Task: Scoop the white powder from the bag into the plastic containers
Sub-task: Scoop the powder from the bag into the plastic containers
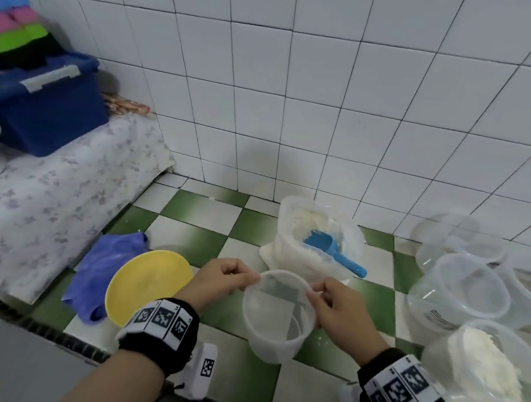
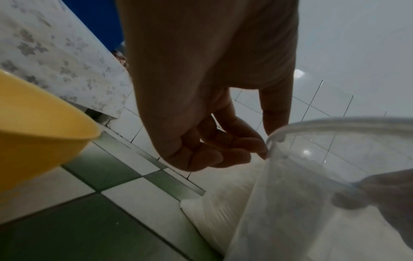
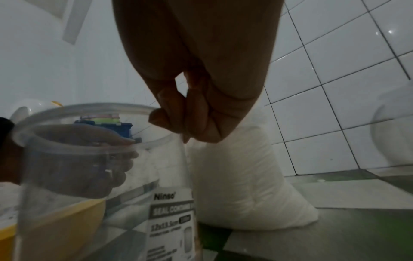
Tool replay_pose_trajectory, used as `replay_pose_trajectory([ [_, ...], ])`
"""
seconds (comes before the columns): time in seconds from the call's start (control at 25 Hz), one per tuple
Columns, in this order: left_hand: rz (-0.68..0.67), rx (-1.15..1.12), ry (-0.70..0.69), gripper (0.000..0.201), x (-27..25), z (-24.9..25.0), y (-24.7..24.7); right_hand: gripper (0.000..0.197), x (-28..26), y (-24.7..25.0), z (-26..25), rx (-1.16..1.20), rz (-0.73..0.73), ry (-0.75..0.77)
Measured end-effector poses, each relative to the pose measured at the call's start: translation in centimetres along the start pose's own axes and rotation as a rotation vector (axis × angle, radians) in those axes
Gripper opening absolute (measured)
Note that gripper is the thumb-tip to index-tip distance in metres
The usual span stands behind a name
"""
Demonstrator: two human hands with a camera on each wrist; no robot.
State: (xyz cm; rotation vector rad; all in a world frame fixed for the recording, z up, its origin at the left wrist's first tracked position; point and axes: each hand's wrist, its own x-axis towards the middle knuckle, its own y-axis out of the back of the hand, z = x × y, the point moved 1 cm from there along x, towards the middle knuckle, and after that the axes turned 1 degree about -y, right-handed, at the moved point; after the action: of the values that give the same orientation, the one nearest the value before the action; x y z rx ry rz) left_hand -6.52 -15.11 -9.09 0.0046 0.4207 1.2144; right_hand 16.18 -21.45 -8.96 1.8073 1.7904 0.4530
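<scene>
**Both hands holding an empty container by its rim**

The left hand point(image 1: 217, 280) and right hand point(image 1: 341, 308) are each pinching, fingers clamped, opposite sides of the rim of a clear plastic container point(image 1: 274, 328), holding it over the green-and-white tiled floor point(image 1: 189, 235). Just beyond it, the open bag point(image 1: 315, 238) of white powder is holding a blue scoop point(image 1: 334, 249). To the right, a filled container point(image 1: 488, 365) is sitting near.

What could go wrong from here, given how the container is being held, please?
Both hands, left hand and right hand, only pinch the empty container at its rim, so it might slip or tip. The filled container is heaped and uncovered beside the right wrist, so an arm swing might spill it.
</scene>
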Motion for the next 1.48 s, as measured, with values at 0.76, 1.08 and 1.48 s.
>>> replay_pose_trajectory([
  [0.76,-0.011,-0.102,0.143,0.050,5.7,5.5,-0.8,0.042,2.9,7.4,2.6,0.692,0.302,-0.512],
  [1.08,-0.097,-0.099,0.165,0.025,7.9,6.8,-0.7,0.013,5.5,6.3,1.7,0.656,0.279,-0.606],
  [1.48,-0.297,-0.045,0.192,0.017,7.2,5.0,2.2,0.015,3.4,4.9,2.0,1.051,0.344,-0.687],
])
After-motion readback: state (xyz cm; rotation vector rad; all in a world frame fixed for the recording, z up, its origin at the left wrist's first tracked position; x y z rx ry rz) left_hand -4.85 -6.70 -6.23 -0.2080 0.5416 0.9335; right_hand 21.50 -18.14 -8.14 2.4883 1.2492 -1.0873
